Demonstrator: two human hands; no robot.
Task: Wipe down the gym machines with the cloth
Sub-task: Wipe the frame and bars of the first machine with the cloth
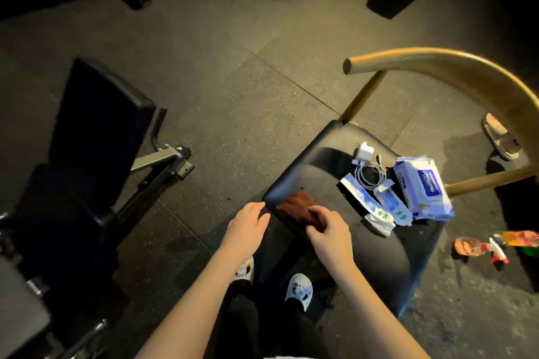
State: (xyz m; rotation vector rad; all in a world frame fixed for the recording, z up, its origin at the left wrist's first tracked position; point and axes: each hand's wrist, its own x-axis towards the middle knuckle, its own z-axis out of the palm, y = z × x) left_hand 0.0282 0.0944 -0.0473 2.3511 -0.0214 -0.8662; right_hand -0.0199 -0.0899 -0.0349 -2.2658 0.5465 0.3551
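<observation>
My right hand (329, 237) has its grip closed on the crumpled dark-brown cloth (296, 207), fingers curled over the near end of it, while the rest of the cloth lies bunched on the front corner of the black padded chair seat (329, 160). My left hand (248, 227) sits just beside that corner with its fingers loose, holding nothing; I cannot tell whether the fingertips touch the seat edge. Farther back on the same seat lie a white charger with its coiled cable (363, 151), two slim blue-and-white tissue packets (367, 204) and a bulky blue-and-white pack of wet wipes (420, 186), all well clear of the cloth. Off to my left, well apart from the chair, stands the black padded gym bench on its grey steel frame (96, 131), and more dark machine bases show at the top of the view. As I judge it, the job is at its very start — the cloth is only being taken in hand, it touches no machine, and nothing here shows any pad wiped. The bench looks the nearest piece to begin on — all the wiping is left.
</observation>
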